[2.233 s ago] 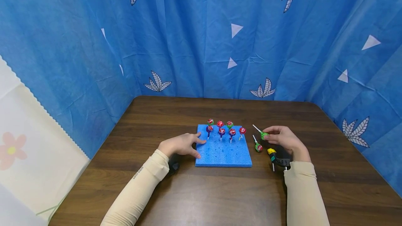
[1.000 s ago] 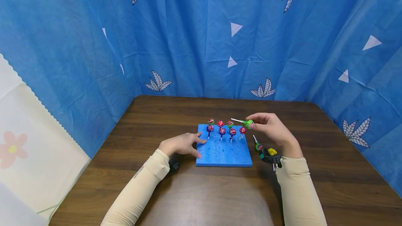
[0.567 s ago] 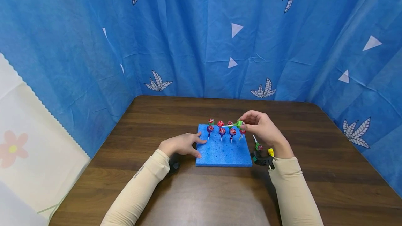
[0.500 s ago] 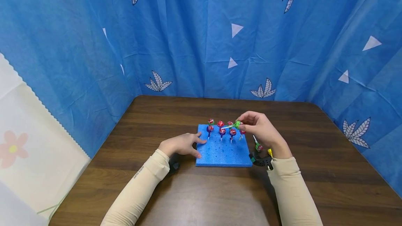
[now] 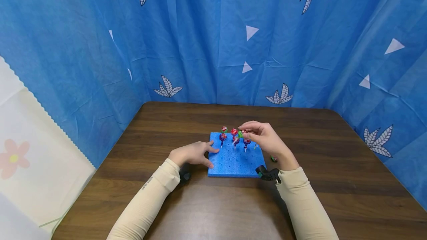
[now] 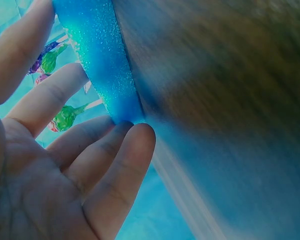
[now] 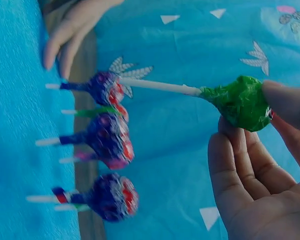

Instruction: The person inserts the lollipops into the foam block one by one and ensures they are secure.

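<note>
A blue foam board (image 5: 237, 164) lies on the wooden table. Several lollipops, such as a purple-and-red one (image 5: 222, 136), stand upright by their sticks in its far part. My left hand (image 5: 196, 153) rests at the board's left edge, fingers spread and touching its side, as the left wrist view shows. Over the standing lollipops, my right hand (image 5: 265, 139) pinches the head of a green lollipop (image 7: 242, 104) between thumb and fingers. Its white stick (image 7: 160, 86) points away from the palm, towards the board. The right hand hides some of the standing lollipops in the head view.
Right of the board, a green-and-red lollipop (image 5: 274, 159) lies on the table (image 5: 350, 158), partly hidden by the right wrist. A black wrist device (image 5: 268, 174) hangs over the board's near right corner. A blue curtain (image 5: 200, 47) surrounds the table's back and sides.
My right hand has picked the green lollipop up from the right and carried it left over the board, its stick swinging lower. The yellow lollipop is now hidden. The left hand has stayed put.
</note>
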The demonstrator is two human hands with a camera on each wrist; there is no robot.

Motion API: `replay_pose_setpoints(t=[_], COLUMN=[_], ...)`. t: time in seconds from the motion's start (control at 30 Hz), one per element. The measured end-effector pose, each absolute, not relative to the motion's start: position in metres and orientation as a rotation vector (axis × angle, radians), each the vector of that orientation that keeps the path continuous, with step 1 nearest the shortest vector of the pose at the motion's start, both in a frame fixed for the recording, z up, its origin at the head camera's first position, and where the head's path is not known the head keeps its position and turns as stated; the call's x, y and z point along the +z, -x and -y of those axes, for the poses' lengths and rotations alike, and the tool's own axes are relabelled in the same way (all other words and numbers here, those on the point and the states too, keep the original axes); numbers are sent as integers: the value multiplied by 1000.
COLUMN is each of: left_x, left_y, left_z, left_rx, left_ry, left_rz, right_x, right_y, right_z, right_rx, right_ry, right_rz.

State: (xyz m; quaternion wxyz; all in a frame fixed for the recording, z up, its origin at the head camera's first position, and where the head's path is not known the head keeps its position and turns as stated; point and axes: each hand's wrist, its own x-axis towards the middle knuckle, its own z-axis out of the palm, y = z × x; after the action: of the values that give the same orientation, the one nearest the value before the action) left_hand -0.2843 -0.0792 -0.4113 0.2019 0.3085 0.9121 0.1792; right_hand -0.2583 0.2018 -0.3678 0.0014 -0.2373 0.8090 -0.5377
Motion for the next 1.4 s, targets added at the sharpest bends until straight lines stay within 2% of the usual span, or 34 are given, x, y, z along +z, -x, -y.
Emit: replay_pose_setpoints(t=[0.2,0.5,1.4], left_x=[-414,-414,-416], left_y=[286,287,286], left_z=[79,79,78], left_rx=[507,499,504], left_ry=[-866,-890,-880], left_rz=[-2545,-2543,-2544], right_x=[-374,-380,-399], right_y=[258,258,261], right_z=[-186,-174,-154], right_rx=[-1725,-1756,-1529], right_ry=[657,729,632], right_rz=[-2532,-2520,-2519])
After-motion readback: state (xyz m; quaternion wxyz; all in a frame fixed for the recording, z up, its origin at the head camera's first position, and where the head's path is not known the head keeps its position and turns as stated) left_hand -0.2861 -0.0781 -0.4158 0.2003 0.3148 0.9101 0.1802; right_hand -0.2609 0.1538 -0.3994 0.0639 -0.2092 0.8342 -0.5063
